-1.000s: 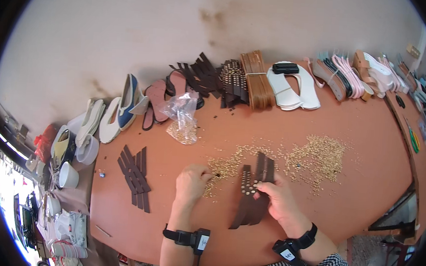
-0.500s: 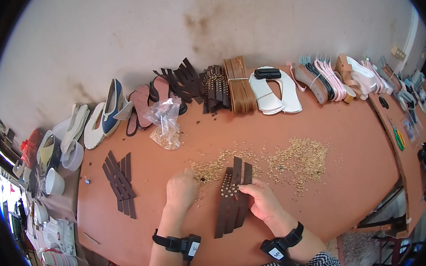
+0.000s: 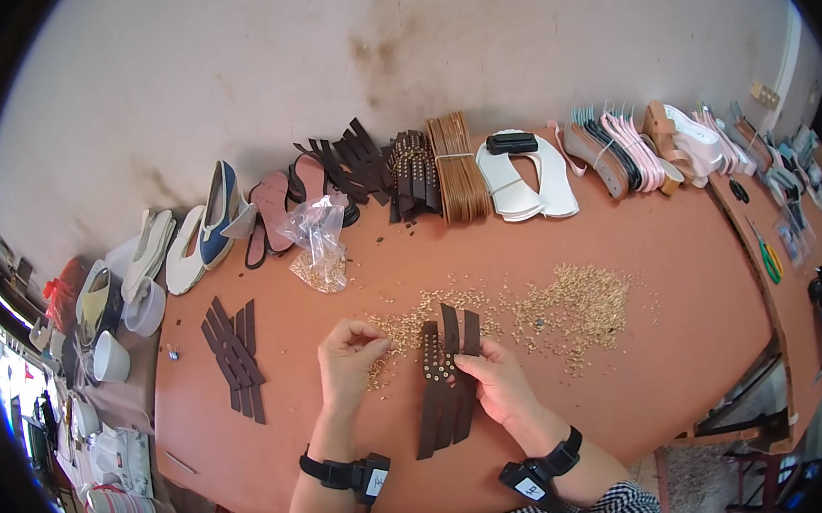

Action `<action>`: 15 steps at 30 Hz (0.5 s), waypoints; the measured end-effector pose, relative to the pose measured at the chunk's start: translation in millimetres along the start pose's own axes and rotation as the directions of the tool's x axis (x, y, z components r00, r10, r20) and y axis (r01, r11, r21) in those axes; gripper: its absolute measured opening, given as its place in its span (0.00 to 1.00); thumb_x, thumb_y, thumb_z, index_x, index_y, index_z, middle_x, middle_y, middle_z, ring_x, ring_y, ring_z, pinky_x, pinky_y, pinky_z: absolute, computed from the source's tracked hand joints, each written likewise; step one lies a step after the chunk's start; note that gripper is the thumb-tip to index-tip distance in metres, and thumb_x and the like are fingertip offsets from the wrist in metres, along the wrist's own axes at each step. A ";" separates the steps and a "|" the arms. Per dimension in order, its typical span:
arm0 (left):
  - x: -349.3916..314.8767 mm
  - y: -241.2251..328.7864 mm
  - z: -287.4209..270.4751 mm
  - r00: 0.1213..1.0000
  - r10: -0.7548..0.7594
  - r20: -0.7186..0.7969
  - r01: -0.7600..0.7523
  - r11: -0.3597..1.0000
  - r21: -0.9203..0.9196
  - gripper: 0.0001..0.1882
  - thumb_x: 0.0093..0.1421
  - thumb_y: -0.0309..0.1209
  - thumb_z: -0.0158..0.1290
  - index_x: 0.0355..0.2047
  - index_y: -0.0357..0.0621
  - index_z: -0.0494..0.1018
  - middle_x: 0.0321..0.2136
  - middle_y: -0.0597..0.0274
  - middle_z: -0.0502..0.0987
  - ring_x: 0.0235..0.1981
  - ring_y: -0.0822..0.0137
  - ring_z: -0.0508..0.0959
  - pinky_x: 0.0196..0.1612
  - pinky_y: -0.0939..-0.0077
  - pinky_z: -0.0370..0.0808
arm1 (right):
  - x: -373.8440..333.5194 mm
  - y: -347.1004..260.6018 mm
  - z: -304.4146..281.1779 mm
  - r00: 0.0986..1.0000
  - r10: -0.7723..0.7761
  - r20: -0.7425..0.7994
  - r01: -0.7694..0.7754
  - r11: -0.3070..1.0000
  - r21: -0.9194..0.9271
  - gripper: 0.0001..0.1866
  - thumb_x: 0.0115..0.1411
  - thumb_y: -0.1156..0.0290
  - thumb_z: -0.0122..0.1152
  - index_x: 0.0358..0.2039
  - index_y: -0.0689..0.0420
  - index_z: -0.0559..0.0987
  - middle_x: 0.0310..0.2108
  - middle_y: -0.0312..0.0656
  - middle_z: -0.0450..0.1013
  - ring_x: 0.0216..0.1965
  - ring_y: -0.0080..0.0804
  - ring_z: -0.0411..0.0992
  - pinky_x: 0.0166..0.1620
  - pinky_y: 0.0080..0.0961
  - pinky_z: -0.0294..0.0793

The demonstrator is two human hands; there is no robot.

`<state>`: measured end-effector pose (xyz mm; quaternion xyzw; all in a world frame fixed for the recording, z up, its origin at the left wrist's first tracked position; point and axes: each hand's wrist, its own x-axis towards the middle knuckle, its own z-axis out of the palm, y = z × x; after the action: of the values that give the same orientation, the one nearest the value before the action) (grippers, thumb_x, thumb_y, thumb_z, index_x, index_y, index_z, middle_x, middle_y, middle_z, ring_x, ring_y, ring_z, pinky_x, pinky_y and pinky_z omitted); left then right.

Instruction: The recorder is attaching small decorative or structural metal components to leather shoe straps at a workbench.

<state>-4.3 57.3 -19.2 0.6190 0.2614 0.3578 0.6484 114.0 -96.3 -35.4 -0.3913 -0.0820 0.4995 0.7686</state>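
A dark brown shoe upper cut into strips (image 3: 440,413) is in my right hand (image 3: 500,387), pinched between thumb and fingers at its right edge. Several rows of small gold studs dot its upper left part. To the left, my left hand (image 3: 350,359) has thumb and forefinger pressed together at the near edge of the scattered gold studs (image 3: 418,316); anything between those fingertips is too small to make out. A larger heap of gold studs (image 3: 575,301) lies beyond my right hand. Further left on the table rest more dark brown cut strips (image 3: 234,359).
Along the wall stand a plastic bag of studs (image 3: 319,250), a bundle of tan strips (image 3: 456,169), white cut pieces (image 3: 520,196) and wedge soles (image 3: 597,155). White cups (image 3: 111,358) are at the left edge. Green-handled scissors (image 3: 770,261) lie on the right-hand board.
My left hand has turned from a closed, knuckles-up pose over the studs to a visible thumb-and-forefinger pinch. The strip piece in my right hand has shifted and tilted slightly.
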 end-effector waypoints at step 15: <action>-29.0 4.4 37.4 0.852 0.397 0.342 -0.470 0.867 0.164 0.15 0.44 0.08 0.51 0.25 0.40 0.62 0.26 0.59 0.69 0.27 0.72 0.70 0.31 0.81 0.73 | -10.8 6.6 5.5 0.997 -0.022 0.071 0.018 0.999 0.045 0.06 0.56 0.80 0.52 0.35 0.65 0.73 0.31 0.38 0.72 0.30 0.23 0.71 0.34 0.18 0.73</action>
<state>6.7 11.4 -14.3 0.7827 0.0552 0.3641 0.5018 101.2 -101.2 -33.3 -0.3549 -0.1022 0.5072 0.7787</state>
